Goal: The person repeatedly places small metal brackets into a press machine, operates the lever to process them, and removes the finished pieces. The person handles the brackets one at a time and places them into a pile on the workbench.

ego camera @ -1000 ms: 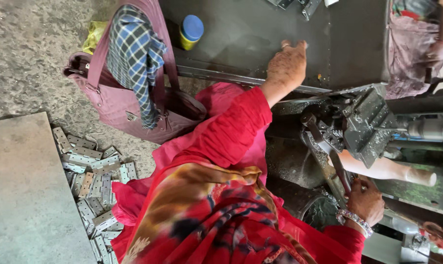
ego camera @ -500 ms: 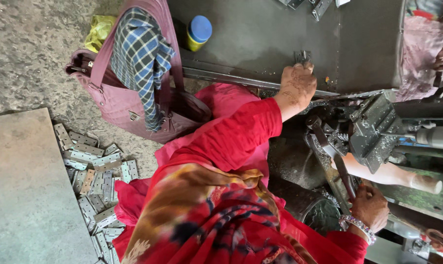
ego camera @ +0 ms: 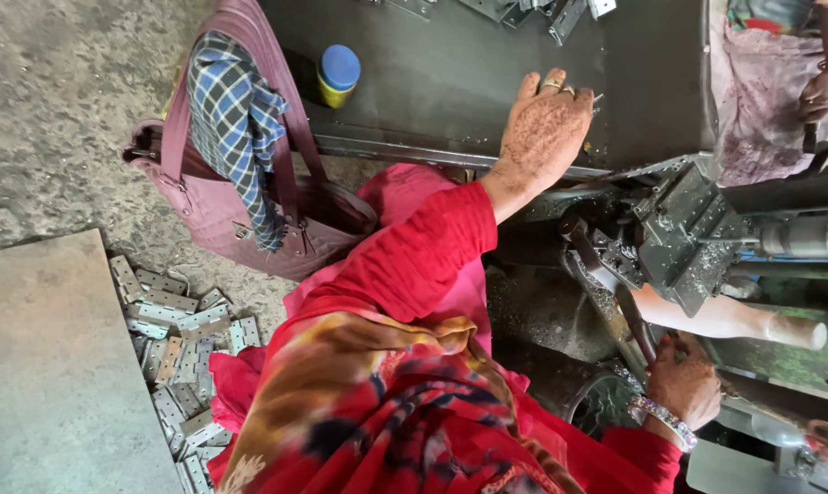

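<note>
My left hand, patterned with henna and wearing rings, lies palm down at the edge of the dark metal table. Its fingertips rest on a small metal piece; whether they grip it is hidden. My right hand, with a beaded bracelet, is closed around the dark lever handle of a grey machine dusted with metal chips. A cream-coloured handle sticks out beside the lever. My red sleeves and patterned scarf fill the lower middle.
A maroon bag with a blue checked cloth hangs at the table's side, near a yellow container with a blue lid. Several flat metal plates lie on the floor beside a concrete slab. Another person's hand is at top right.
My left hand has drawn back across the table toward its near edge and now lies flatter. My right hand has stayed on the lever.
</note>
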